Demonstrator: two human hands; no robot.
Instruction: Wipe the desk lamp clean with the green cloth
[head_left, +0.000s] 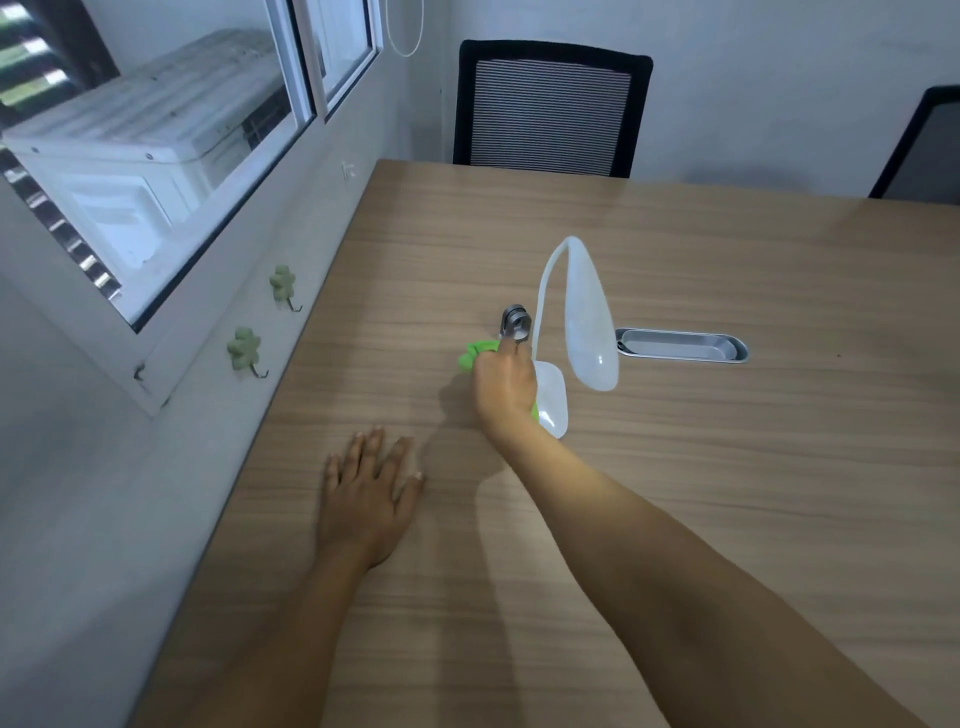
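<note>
Green cloth (475, 354) bunched in right hand (505, 382), fingers closed around it, pressed at the left side of the white desk lamp (576, 332) base, mid tabletop (727, 467). Wiping looks underway at the base; no telling how much is already clean. Neck and drooping lamp head likely still left. Left hand (366, 493) flat on tabletop, fingers spread, holding nothing, well apart from lamp. Small metal clip-like piece (515, 323) just beyond the right hand, touching or near the cloth, can't tell which. Metal cable tray (681, 345) set in tabletop just right of lamp head. Black chair (550, 109) at far edge. Nothing blocks the lamp; overhanging head may crowd the hand.
</note>
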